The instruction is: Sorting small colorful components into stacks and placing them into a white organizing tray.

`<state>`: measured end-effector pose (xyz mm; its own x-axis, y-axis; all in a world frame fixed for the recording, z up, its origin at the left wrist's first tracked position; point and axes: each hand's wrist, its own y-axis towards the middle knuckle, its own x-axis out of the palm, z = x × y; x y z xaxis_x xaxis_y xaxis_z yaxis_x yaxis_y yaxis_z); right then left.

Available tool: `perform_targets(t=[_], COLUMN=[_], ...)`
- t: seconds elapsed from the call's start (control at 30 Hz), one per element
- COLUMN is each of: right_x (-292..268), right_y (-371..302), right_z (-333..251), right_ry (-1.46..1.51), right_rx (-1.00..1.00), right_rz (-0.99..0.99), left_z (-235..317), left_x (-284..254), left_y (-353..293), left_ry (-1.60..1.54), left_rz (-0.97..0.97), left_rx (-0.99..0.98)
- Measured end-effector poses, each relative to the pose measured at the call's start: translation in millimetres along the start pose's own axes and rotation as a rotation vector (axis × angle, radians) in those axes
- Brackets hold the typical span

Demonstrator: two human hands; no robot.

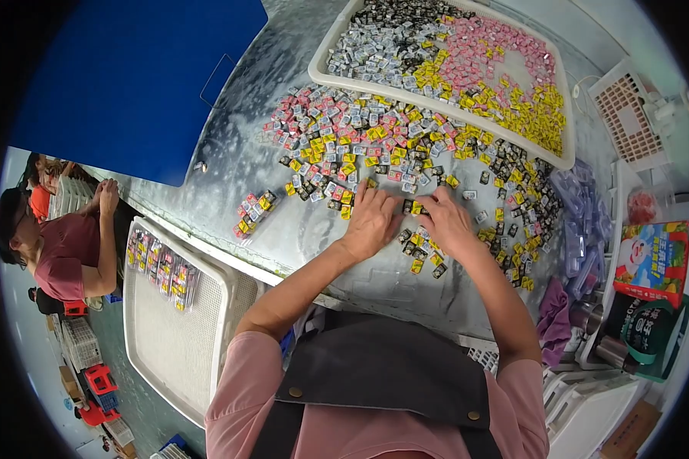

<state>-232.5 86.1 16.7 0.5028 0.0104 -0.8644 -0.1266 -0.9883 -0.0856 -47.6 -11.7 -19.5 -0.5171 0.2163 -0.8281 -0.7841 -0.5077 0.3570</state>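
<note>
Your L hand [373, 222] was low over the table [233, 164] w/ fingers bent down to the loose packs [376, 134], and your R hand [447, 222] had its fingertips at one yellow-black pack [416, 208], betw. both hands; I could not tell if either hand was pinching. The step in hand was, I think, picking packs one by one, so the next move called for a light, exact grip w/o pushing the neighbours.
</note>
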Motion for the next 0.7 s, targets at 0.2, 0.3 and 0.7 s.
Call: perform_targets(t=[0.2, 0.3, 0.7], right_x=[11, 23, 20], right_y=[5, 10, 1], right_z=[-9, -15, -9], right_ry=[-0.205, -0.351, -0.171], right_rx=[-0.011, -0.028, -0.052], right_rz=[0.123, 0.192, 0.265], left_z=[-10, -11, -12], left_x=[2, 7, 3], left_y=[24, 32, 16], left_ry=[0.003, 0.022, 0.103], left_rz=[0.037, 0.022, -0.001], left_rx=[0.044, 0.105, -0.003])
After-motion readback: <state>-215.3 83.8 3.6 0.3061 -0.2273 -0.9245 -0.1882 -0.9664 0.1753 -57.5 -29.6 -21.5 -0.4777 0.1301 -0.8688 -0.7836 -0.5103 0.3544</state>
